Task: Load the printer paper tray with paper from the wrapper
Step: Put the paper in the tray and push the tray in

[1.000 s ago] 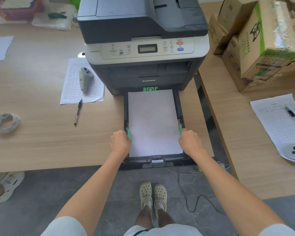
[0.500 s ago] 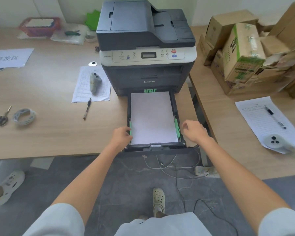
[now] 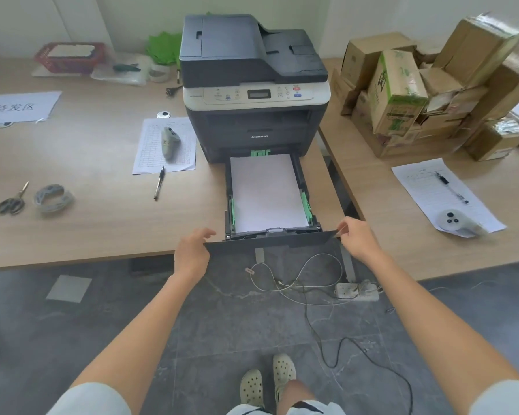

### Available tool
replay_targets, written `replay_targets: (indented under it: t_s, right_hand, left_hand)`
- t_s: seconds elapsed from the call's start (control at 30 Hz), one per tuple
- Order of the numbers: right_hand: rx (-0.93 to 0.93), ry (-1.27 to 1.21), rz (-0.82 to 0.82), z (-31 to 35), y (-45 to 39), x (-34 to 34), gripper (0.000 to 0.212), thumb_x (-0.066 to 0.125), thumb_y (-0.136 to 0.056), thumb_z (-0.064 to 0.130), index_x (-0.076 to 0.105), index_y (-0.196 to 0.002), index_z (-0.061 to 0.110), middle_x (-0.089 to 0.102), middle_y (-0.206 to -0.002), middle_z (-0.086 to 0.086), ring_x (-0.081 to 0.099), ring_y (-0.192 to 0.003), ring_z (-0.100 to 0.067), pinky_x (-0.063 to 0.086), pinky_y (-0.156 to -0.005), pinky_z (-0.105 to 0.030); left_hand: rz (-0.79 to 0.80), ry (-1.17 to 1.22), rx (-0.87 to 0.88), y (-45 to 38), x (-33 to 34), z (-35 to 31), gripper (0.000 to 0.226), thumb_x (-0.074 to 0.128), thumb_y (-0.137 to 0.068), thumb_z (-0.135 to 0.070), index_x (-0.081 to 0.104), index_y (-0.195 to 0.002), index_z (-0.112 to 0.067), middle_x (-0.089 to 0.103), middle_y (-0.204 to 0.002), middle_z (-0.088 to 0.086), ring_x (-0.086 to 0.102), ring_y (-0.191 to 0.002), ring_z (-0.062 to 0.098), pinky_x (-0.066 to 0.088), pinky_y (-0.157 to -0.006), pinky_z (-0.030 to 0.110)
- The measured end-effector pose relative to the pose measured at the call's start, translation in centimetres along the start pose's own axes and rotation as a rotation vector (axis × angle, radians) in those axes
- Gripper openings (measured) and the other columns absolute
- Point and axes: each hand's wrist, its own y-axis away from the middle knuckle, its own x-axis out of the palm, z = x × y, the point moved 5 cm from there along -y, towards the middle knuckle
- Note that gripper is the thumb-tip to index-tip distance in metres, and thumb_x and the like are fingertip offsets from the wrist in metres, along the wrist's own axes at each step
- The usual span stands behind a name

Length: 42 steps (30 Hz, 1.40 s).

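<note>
The dark printer (image 3: 252,55) stands on the wooden desk (image 3: 102,223). Its black paper tray (image 3: 270,242) is pulled out toward me over the desk's edge. A flat stack of white paper (image 3: 267,193) lies in it between the green side guides (image 3: 306,205). My left hand (image 3: 191,253) grips the left end of the tray's front panel, thumb on top. At the right end, my right hand (image 3: 357,238) pinches the panel's corner. No wrapper is in sight.
A form sheet, a grey controller (image 3: 170,142) and a pen (image 3: 159,182) lie left of the printer, with scissors (image 3: 11,202) and tape (image 3: 53,197) further left. Cardboard boxes (image 3: 402,94) are stacked on the right desk. A power strip (image 3: 357,292) and cables lie on the floor below the tray.
Both hands left the green side guides and drew back to the ends of the tray's front panel. My head pulled back, so more of the desks and floor shows.
</note>
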Motion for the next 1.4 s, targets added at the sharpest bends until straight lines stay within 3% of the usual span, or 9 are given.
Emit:
replay_targets:
  t_s: [0.17,0.37,0.5,0.63,0.77,0.9,1.07,1.23,1.4]
  right_hand:
    - [0.118,-0.046,0.08,-2.4,1.2,2.5,0.033,0.051,-0.087,0.009,0.053,-0.12,0.003,0.061,-0.117,-0.019,0.057,-0.105,-0.035,0.048,-0.088,-0.04]
    - [0.202,-0.15,0.116,-2.9,0.3,4.8,0.067,0.064,-0.085,0.028,0.033,-0.136,0.001,0.05,-0.135,-0.021,0.05,-0.122,-0.036,0.045,-0.097,-0.044]
    - [0.232,-0.215,0.105,-2.4,-0.8,5.7,0.08,0.069,-0.08,0.034,0.026,-0.138,-0.001,0.043,-0.141,-0.021,0.043,-0.128,-0.036,0.041,-0.101,-0.045]
    - [0.231,-0.215,0.072,-2.1,-1.5,6.3,0.076,0.07,-0.079,0.039,0.032,-0.13,-0.002,0.049,-0.134,-0.021,0.049,-0.122,-0.037,0.045,-0.095,-0.044]
    - [0.251,-0.259,-0.013,-2.1,-2.4,6.2,0.072,0.073,-0.075,0.041,0.038,-0.121,-0.002,0.056,-0.12,-0.022,0.054,-0.11,-0.035,0.047,-0.085,-0.041]
    - [0.243,-0.268,-0.055,-2.4,-3.0,5.9,0.079,0.077,-0.068,0.043,0.04,-0.12,-0.004,0.057,-0.119,-0.022,0.055,-0.11,-0.036,0.048,-0.085,-0.041]
    - [0.222,-0.276,-0.086,-2.8,-3.2,5.6,0.085,0.079,-0.065,0.046,0.042,-0.122,-0.005,0.059,-0.117,-0.022,0.056,-0.11,-0.036,0.049,-0.088,-0.043]
    - [0.185,-0.332,-0.127,-2.2,-4.9,4.6,0.072,0.079,-0.063,0.048,0.049,-0.107,0.001,0.062,-0.102,-0.018,0.059,-0.098,-0.033,0.052,-0.082,-0.044]
    - [0.162,-0.366,-0.102,-1.5,-8.0,4.7,0.062,0.078,-0.065,0.046,0.049,-0.101,0.006,0.058,-0.095,-0.011,0.057,-0.094,-0.029,0.053,-0.082,-0.043]
  left_hand:
    - [-0.1,0.148,-0.133,2.5,1.9,1.6,0.056,0.043,-0.078,0.016,0.054,-0.124,-0.012,0.065,-0.115,0.012,0.06,-0.102,0.026,0.049,-0.082,0.033]
    - [-0.141,0.375,-0.316,2.6,4.5,1.7,0.071,0.067,-0.077,0.002,0.033,-0.138,-0.012,0.049,-0.134,0.008,0.052,-0.12,0.025,0.045,-0.097,0.035]
    - [-0.167,0.453,-0.435,1.5,5.5,1.5,0.087,0.077,-0.072,-0.012,0.025,-0.141,-0.008,0.046,-0.136,0.012,0.045,-0.127,0.028,0.037,-0.105,0.037]
    - [-0.178,0.479,-0.508,0.7,6.5,1.2,0.1,0.08,-0.07,-0.023,0.017,-0.145,-0.005,0.033,-0.149,0.015,0.031,-0.139,0.028,0.027,-0.114,0.039]
    - [-0.262,0.503,-0.535,0.4,6.6,1.2,0.096,0.082,-0.066,-0.026,0.027,-0.142,-0.005,0.041,-0.144,0.014,0.037,-0.135,0.029,0.031,-0.111,0.038]
    - [-0.289,0.509,-0.561,0.3,6.5,1.8,0.091,0.087,-0.056,-0.034,0.043,-0.13,-0.004,0.059,-0.118,0.013,0.057,-0.109,0.029,0.048,-0.097,0.039]
    - [-0.353,0.552,-0.559,0.2,6.2,1.5,0.078,0.088,-0.056,-0.024,0.05,-0.122,-0.008,0.058,-0.11,0.004,0.058,-0.099,0.02,0.046,-0.089,0.029]
    - [-0.377,0.564,-0.533,-1.7,5.8,0.6,0.062,0.089,-0.055,-0.025,0.056,-0.106,-0.014,0.063,-0.101,0.004,0.064,-0.094,0.023,0.053,-0.09,0.036]
    - [-0.346,0.639,-0.534,-4.4,6.2,-0.6,0.073,0.085,-0.062,-0.013,0.048,-0.125,-0.008,0.056,-0.115,0.006,0.056,-0.103,0.017,0.049,-0.094,0.031]
